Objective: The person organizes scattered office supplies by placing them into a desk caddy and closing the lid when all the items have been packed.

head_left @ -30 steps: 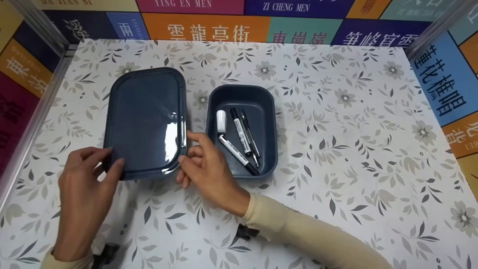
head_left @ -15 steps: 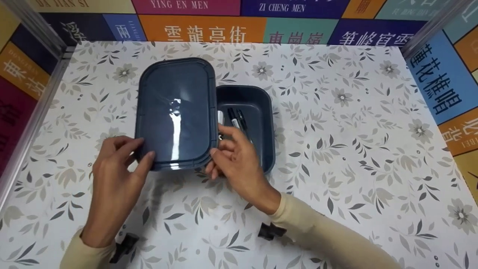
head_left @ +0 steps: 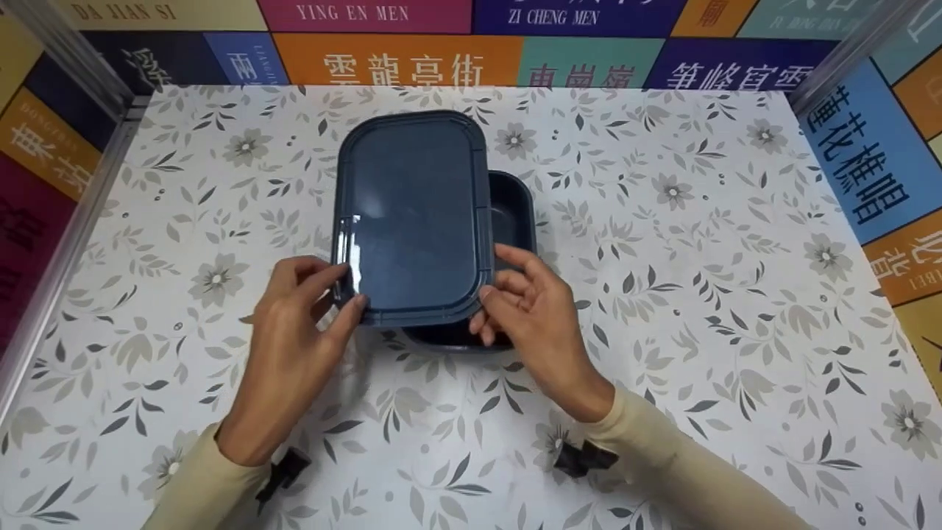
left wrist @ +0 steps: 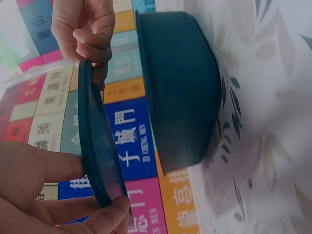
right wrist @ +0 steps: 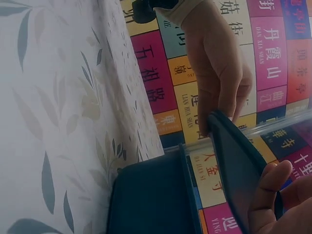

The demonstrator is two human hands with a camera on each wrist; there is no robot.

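Observation:
A dark blue rectangular lid with rounded corners is held in the air between both hands. The left hand pinches its near left corner between thumb and fingers. At the near right corner, the right hand grips the edge, thumb on top. Under the lid, on the table, stands a matching blue box; its right side and near edge show past the lid. In the left wrist view a gap separates the lid from the box. The box's contents are hidden from the head view now.
The table wears a white cover printed with grey leaves and flowers. Colourful panels with lettering rise at the back and both sides. A small black device is strapped at the right wrist, another at the left.
Both hands have carried the lid to the right, from beside the box to above most of it. The markers and pen seen inside the box earlier are now covered from view.

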